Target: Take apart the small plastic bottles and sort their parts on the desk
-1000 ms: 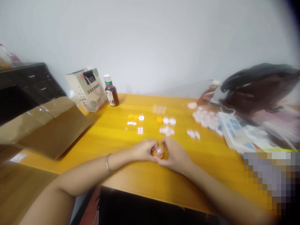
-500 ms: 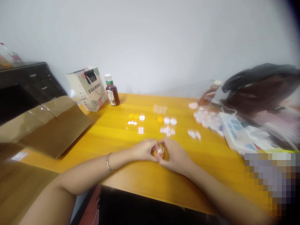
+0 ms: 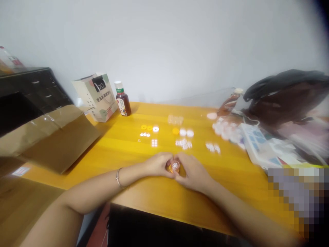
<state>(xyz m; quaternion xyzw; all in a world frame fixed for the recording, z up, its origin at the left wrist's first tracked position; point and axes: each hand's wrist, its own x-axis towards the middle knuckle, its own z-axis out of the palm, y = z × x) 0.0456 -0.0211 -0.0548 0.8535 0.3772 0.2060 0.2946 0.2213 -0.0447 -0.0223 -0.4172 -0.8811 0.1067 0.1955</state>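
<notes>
Near the table's front edge, my left hand (image 3: 161,165) and my right hand (image 3: 191,170) meet around a small round orange piece with a clear top (image 3: 175,166). My left fingers close on its left side, while the right thumb and fingertips grip it from the right. A pale pattern shows on its top; its underside is hidden. Beyond my hands lie yellow discs (image 3: 146,127), white discs (image 3: 186,132), small white rings (image 3: 145,134), a cluster of small white dots (image 3: 154,143) and clear, whitish small parts (image 3: 183,143), all slightly blurred.
At the left stand an open cardboard box (image 3: 53,137), a paper bag (image 3: 100,99) and a dark bottle (image 3: 123,101). On the right are a heap of pale round pieces (image 3: 227,130), another bottle (image 3: 230,102), a white-and-blue box (image 3: 254,142) and a dark bag (image 3: 285,99).
</notes>
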